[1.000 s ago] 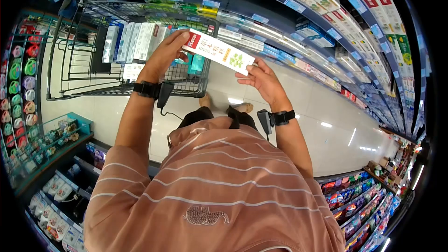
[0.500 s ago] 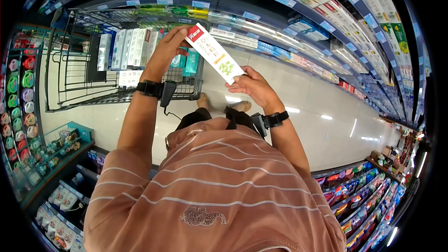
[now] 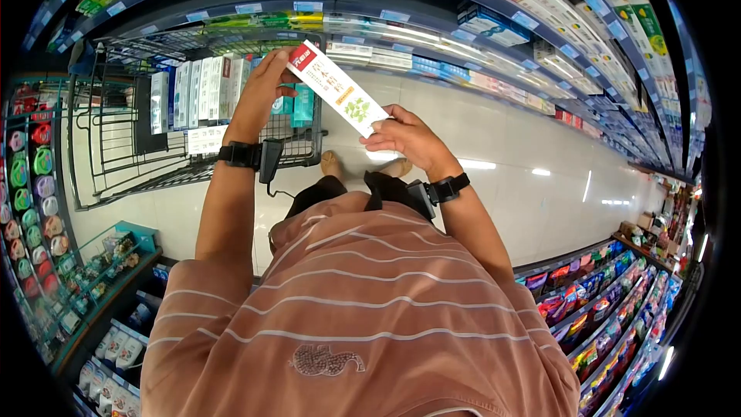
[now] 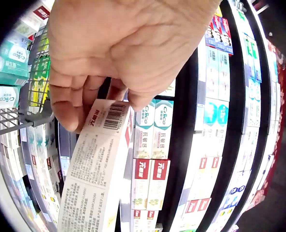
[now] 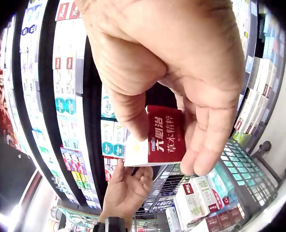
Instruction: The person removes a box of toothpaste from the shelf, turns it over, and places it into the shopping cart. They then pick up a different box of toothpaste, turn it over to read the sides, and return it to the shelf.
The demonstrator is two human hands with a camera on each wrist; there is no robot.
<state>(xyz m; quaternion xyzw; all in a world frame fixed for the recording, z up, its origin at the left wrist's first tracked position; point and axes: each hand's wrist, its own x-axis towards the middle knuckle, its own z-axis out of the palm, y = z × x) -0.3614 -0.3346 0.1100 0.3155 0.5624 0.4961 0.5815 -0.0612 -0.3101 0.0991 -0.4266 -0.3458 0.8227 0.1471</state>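
A long white toothpaste box (image 3: 336, 86) with a red end and green leaves slants between both hands in the head view. My left hand (image 3: 261, 96) pinches its red upper end. At the lower end, the thumb and fingers of my right hand (image 3: 413, 141) grip it. The left wrist view shows the printed side and barcode of the toothpaste box (image 4: 97, 164) below the left hand (image 4: 119, 53). From the right wrist, the box's red end flap (image 5: 166, 134) shows between thumb and fingers of the right hand (image 5: 172, 63).
A black wire shopping cart (image 3: 99, 161) stands ahead on the left, with upright boxes (image 3: 210, 86) inside. Shelves (image 3: 363, 6) of toothpaste boxes curve across the front and right. Behind on the right hang racks of colourful packets (image 3: 598, 309). Pale tiled floor (image 3: 532, 201) lies between them.
The toothpaste box has swung to a steeper slant, its lower end moving left and down with the right hand. Both hands keep hold. The cart and shelves have shifted slightly in view.
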